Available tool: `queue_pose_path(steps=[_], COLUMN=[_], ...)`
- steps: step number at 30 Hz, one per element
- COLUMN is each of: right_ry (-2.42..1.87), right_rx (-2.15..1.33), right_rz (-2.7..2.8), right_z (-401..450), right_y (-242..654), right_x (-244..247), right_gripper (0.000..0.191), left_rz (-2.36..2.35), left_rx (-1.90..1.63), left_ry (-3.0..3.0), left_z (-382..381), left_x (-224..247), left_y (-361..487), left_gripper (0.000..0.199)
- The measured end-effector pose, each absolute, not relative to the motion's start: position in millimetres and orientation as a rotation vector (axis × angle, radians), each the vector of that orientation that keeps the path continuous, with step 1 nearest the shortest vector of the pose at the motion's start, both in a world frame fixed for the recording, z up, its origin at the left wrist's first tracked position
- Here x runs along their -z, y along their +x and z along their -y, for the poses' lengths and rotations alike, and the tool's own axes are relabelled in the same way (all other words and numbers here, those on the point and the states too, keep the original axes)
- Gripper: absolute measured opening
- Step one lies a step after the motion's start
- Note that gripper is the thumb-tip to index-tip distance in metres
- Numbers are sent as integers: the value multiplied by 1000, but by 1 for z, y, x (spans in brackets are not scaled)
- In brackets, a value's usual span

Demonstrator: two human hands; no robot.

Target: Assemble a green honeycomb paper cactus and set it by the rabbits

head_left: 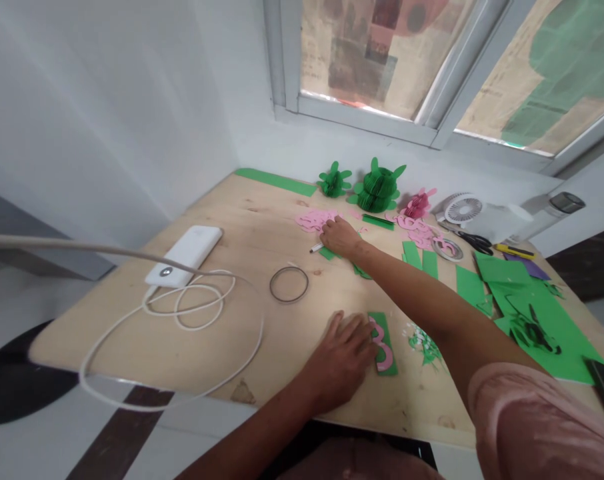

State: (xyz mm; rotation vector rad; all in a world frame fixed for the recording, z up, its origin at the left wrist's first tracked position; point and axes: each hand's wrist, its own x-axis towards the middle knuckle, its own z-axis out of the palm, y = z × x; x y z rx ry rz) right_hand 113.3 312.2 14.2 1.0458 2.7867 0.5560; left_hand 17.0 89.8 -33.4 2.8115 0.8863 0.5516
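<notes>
My left hand lies palm down near the table's front edge, fingers spread. Its fingertips touch the left side of a green paper rectangle, on which a pink curvy cutout lies. Farther off, my right hand is closed with its fingers curled down. A white pen pokes out from under it toward the lower left, seemingly in its grasp; the fingertips are hidden. Just beyond that hand is a pile of pink cutouts, and a small green piece lies beneath it.
A white power bank with a looped cable and a thin ring lie left. Green paper figures stand by the wall. At right are a tape roll, scissors, a yellow cutter and green sheets.
</notes>
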Motion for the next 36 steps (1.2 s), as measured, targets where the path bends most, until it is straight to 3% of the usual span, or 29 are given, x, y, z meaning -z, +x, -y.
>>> queue_pose_path(steps=[6, 10, 12, 16, 21, 25, 29, 36], right_ry=[1268, 1821, 2347, 2817, 3369, 3431, 3315, 2781], right_rx=[-532, -492, 168, 1597, 2166, 2430, 2246, 870], right_rz=[-2917, -2994, -3188, -3000, -2330, -1927, -2048, -2804], right_z=[-305, -268, -231, -146, -81, -64, -59, -59], right_y=[122, 143, 153, 173, 193, 196, 191, 191], right_x=[-37, -62, -66, -51, -16, -4, 1, 14], right_gripper=[19, 14, 9, 11, 17, 25, 24, 25], left_rz=[-899, -909, -902, -885, -899, -899, -888, -894], left_rx=[-536, -547, -547, -530, -504, -496, -483, -465], left_ry=[2811, 2799, 2802, 2813, 2827, 2829, 2822, 2804], left_z=[-90, -90, -90, -91, -91, -91, -92, -92], left_x=[35, 38, 39, 38, 38, 38, 37, 36], left_y=[17, 18, 18, 18, 18, 19, 19, 20], left_gripper=[31, 28, 27, 29, 30, 31, 32, 38])
